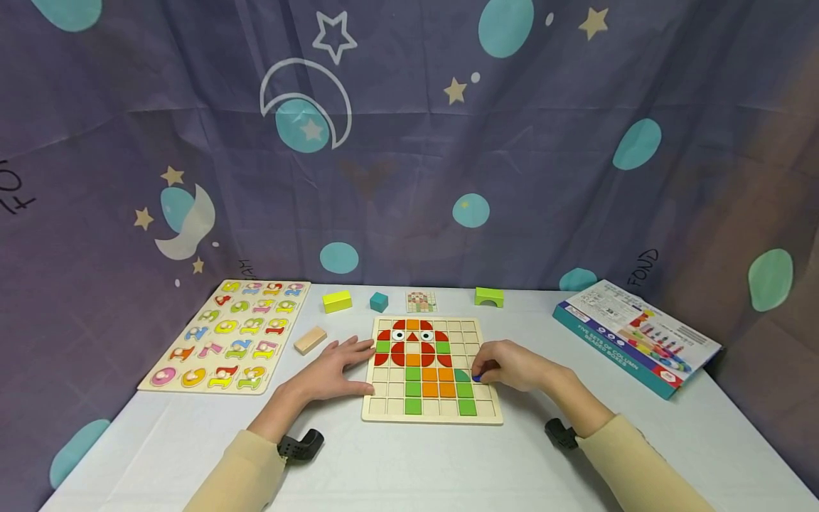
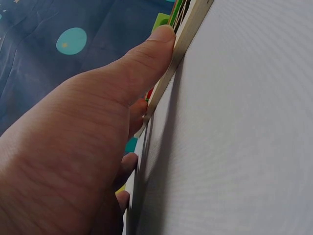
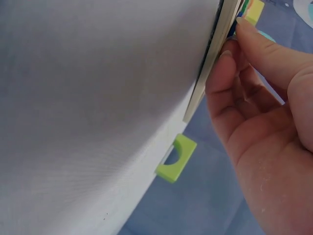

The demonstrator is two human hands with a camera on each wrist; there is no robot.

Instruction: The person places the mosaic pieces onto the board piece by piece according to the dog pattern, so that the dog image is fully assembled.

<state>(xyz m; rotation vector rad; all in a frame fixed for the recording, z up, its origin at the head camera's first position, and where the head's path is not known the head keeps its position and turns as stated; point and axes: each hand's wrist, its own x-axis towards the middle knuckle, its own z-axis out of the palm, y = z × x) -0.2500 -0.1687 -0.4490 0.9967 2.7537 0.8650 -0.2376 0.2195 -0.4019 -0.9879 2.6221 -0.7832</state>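
Observation:
A wooden grid board (image 1: pixel 387 407) lies on the table, bearing red, orange, green and teal flat pieces, with two eye pieces near its top. My left hand (image 1: pixel 326 371) rests at the board's left side, fingers spread, thumb and fingertips touching the rim. In the left wrist view, the thumb (image 2: pixel 146 56) lies along the board's edge (image 2: pixel 181 51). Over the right part of the grid, my right hand (image 1: pixel 517 366) pinches a small blue piece (image 1: pixel 476 378) beside the green column. The right wrist view shows this blue piece (image 3: pixel 234 25) between thumb and finger, its shape mostly hidden.
A number puzzle board (image 1: pixel 214 348) lies at the left, a box (image 1: pixel 640 334) at the right. Behind the grid are a yellow block (image 1: pixel 337 301), teal cube (image 1: pixel 379 302), picture card (image 1: pixel 421 302) and green arch (image 1: pixel 489 296). A plain wooden block (image 1: pixel 310 340) sits near my left hand.

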